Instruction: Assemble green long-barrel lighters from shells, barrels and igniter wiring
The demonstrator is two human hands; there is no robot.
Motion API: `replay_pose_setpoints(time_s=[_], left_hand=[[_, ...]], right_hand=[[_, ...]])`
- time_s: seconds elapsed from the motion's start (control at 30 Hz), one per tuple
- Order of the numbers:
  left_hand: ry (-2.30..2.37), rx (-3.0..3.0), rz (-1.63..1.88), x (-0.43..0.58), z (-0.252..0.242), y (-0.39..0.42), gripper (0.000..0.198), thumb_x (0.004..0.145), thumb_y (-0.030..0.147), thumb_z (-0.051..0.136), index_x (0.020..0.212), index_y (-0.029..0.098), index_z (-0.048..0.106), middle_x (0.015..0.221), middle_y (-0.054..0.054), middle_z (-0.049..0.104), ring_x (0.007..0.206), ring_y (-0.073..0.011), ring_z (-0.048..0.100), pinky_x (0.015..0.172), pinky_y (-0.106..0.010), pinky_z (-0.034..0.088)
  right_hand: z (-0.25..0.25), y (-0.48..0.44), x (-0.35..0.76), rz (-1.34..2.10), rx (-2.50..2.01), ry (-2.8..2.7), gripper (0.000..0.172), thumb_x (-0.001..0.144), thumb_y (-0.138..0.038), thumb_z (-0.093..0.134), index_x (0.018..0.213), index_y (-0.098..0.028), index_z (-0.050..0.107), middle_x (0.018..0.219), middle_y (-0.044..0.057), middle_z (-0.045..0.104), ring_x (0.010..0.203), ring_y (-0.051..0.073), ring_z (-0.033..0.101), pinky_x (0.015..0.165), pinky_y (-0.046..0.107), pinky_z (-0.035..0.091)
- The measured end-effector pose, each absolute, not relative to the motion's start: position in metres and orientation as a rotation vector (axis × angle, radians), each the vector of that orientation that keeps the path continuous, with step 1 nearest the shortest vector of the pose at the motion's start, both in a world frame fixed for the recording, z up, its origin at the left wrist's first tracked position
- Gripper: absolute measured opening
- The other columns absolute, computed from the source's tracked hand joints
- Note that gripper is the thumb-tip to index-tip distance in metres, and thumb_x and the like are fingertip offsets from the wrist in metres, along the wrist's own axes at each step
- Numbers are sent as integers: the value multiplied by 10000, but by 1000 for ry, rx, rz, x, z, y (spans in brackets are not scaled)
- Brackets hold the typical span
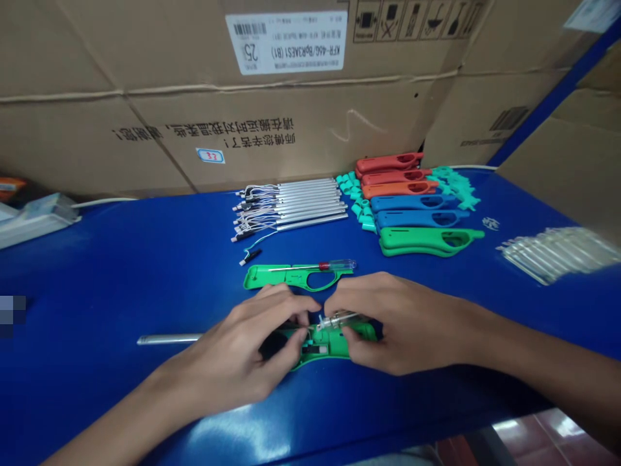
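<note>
A green lighter shell half lies open side up on the blue table under both hands. A metal tube sticks out to the left from beneath my left hand. My left thumb and fingertips are pinched together over the shell's middle, beside a black igniter with a pale end; what they grip is hidden. My right hand is closed around a clear fuel tank, its valve end pointing left just above the shell. Behind them, a second green shell half carries a screwdriver with a clear handle.
Metal tubes with wires lie in a row at the back. Teal caps, stacked coloured lighter shells, teal triggers and clear tanks spread to the right. Cardboard walls the rear; a power strip sits left.
</note>
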State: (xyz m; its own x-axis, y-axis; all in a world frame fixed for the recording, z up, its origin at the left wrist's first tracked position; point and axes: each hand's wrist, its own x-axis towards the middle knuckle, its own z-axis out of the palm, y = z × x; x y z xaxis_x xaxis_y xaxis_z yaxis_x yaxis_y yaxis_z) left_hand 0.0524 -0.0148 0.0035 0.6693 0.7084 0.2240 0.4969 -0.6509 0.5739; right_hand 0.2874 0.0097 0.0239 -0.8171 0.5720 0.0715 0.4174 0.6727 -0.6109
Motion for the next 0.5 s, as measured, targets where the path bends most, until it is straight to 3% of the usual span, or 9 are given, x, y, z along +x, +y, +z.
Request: replay_pose_setpoints(time_s=[0.5], left_hand=[[917, 2416, 707, 54, 5, -15, 217, 919, 108, 524, 1106, 200, 581, 905, -9, 671, 814, -124, 619, 778, -256, 525]], right_hand=[[24, 8, 286, 911, -773, -2621, 102, 764, -81, 553, 796, -175, 576, 741, -23, 568, 699, 117, 541, 659, 227, 394]])
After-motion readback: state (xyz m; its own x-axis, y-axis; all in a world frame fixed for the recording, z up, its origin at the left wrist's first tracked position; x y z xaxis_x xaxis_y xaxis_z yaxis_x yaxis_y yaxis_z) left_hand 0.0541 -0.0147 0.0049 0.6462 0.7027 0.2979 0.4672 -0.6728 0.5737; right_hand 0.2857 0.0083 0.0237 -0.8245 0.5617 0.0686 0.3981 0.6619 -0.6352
